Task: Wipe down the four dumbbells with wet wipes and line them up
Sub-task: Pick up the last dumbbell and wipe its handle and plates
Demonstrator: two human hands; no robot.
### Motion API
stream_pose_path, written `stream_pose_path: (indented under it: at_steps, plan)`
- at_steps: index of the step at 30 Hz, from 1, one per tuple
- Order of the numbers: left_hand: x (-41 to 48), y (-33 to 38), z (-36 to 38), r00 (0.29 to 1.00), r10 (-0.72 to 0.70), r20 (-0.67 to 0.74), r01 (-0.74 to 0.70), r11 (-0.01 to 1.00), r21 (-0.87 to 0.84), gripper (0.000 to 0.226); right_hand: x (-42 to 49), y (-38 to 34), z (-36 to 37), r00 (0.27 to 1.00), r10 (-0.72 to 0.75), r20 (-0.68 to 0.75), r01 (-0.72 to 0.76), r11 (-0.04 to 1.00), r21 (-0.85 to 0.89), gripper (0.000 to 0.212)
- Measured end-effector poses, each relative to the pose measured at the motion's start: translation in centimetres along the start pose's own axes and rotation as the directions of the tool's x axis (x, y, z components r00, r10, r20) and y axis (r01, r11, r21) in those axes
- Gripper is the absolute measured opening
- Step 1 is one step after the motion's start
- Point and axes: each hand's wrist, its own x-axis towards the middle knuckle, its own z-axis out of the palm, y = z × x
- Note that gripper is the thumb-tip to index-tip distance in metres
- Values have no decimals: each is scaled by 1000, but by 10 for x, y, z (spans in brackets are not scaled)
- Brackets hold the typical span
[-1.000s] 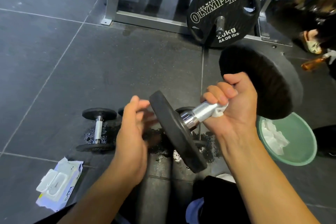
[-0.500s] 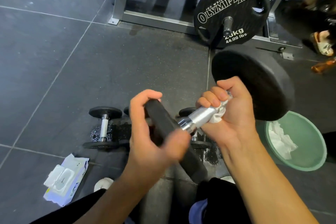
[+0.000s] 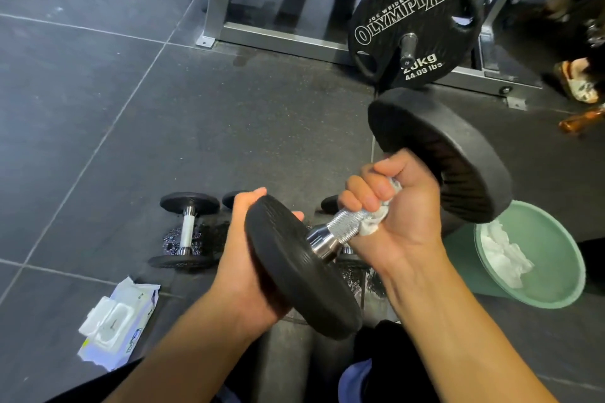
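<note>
Dumbbell (image 3: pixel 347 222) is up in the air btw both hands, not on the floor. Right hand (image 3: pixel 396 216) is clenched round the knurled grip w/ a wipe (image 3: pixel 373 226) bunched under the fingers. Left hand (image 3: pixel 242 258) grasps the near plate, fingers curled over its rim.

Tip imo: turn the plate w/ the left while the right twists the wipe the other way, so the whole grip gets covered.

Long axis runs from the left hand's plate up and away to the far plate past the right hand, far end higher. Other dumbbells (image 3: pixel 188 229) sit on the floor beyond the hands, prob three, partly hidden tho.
</note>
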Motion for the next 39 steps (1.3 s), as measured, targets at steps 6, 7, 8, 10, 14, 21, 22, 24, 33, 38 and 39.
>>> stream_pose_path:
  at_steps: [6, 7, 8, 10, 14, 21, 22, 24, 33, 38, 39]
  plan:
    - [-35, -5, 12, 515, 727, 453, -816, 254, 520, 53, 7, 0, -5, 984, 89, -152, -68, 988, 137, 34]
    - [-35, -1, 5, 338, 685, 646, -844, -84, 530, 52, 8, 0, -7, 981, 84, -173, -61, 989, 132, 34]
    - [-33, 3, 0, 193, 622, 759, -847, -285, 448, 44, 8, 1, -8, 979, 72, -189, -49, 991, 122, 33]
    - [-27, 9, -6, 161, 741, 652, -882, -188, 431, 29, 7, 2, -10, 977, 47, -207, -28, 995, 92, 33]
    - [-5, 19, -5, 921, 378, -97, -315, 866, 387, 50, 3, 3, -7, 986, -21, -164, 28, 999, 41, 34]
    - [10, 1, -3, 999, -1, -49, 3, 998, 55, 37, 2, 6, -2, 991, 40, -125, -38, 999, 20, 32]
    - [10, 1, -1, 994, 76, -76, -72, 996, 52, 35, 2, 6, -2, 991, 62, -123, -58, 998, 34, 33]
    - [5, 1, 8, 963, 258, -73, -253, 965, 76, 38, 4, 5, -2, 986, 95, -138, -84, 993, 82, 33]
    - [-15, 5, -10, 58, 379, 924, -624, -709, 330, 35, 14, 10, -6, 964, 94, -247, -93, 996, 16, 30]
    - [10, 37, -7, 921, 377, -96, -301, 848, 437, 60, 9, 7, -7, 973, 69, -221, -72, 997, -4, 34]
    - [13, 32, -9, 985, 127, -113, -83, 941, 327, 74, 9, 5, -6, 972, 86, -218, -88, 996, -2, 34]
